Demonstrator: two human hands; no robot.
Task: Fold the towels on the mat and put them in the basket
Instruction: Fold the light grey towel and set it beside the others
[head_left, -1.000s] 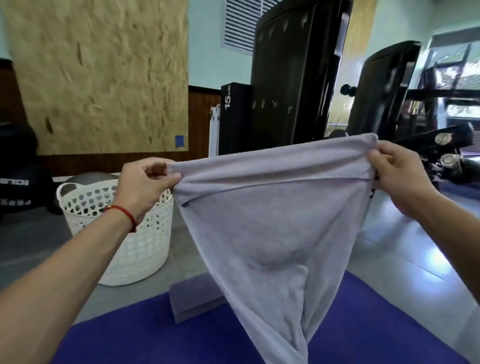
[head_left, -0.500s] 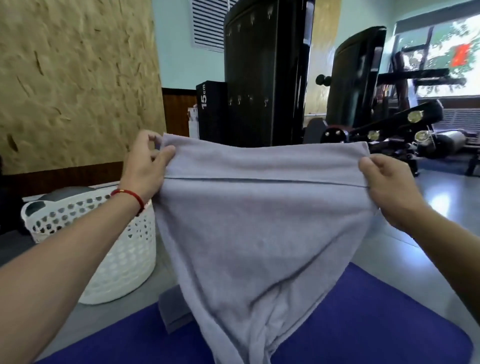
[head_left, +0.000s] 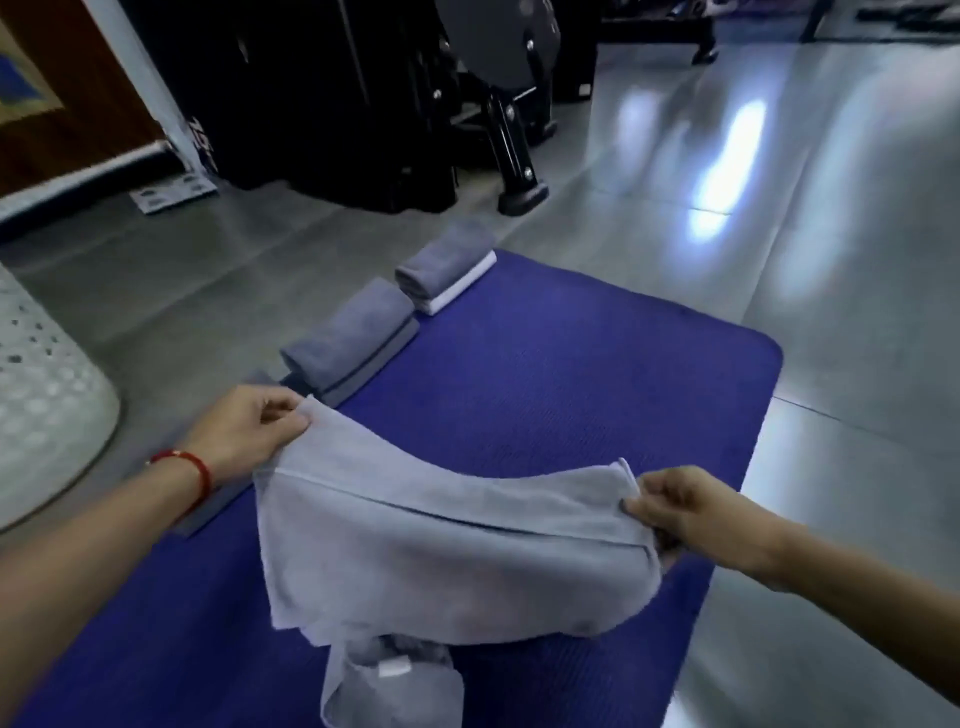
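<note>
Dim indoor light, cool cast. Glare streaks on the glossy floor (head_left: 727, 156) upper right, so light comes from beyond the frame top. Whole frame soft; motion smear is worst on the basket (head_left: 47, 395) at left edge and the wall upper left. Wide-angle bending at the borders. Dark machine (head_left: 363, 93) is crushed to near black, little detail

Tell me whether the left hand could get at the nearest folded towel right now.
Probably not yet: the left hand pinches the grey towel. The folded towel lies just beyond it, nothing between.
</note>
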